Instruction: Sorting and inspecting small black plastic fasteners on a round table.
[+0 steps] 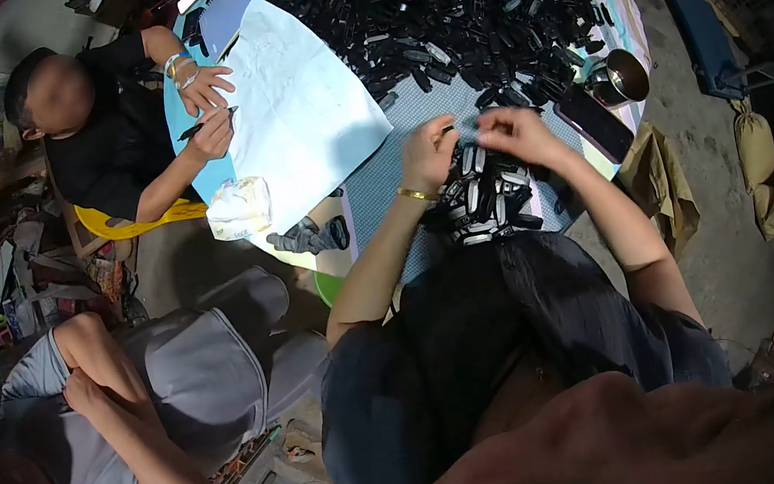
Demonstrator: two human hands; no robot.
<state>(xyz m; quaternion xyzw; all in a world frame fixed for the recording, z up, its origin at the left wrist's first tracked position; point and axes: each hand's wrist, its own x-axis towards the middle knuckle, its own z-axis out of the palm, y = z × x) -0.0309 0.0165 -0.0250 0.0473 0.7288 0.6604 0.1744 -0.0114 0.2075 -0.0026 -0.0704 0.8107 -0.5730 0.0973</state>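
a round table (619,13) with a striped cover spreads out in front of the person. to the left, a co-worker in grey (190,374) sits with arms folded, and beyond, another in black (105,94) leans over the table's edge. a broad heap of small black pieces (440,0) covers the far side of the table. a large white sheet (304,103) lies left of it, beneath the second co-worker's hands. a smaller cluster of black and silvery pieces (486,196) sits close to the person's body, just under both hands. the left hand (429,152) is raised over it, thumb and fingers bent toward one another; the right hand (519,135) faces it, fingers curled inward. the fingertips nearly meet, but blur hides whether either grasps a piece, so one cannot tell. a dark phone (594,121) lies beyond the right forearm, with a metal cup (625,75) beside it. a black pen (192,131) is in the second co-worker's grip. a gold bracelet (416,195) circles the left wrist.
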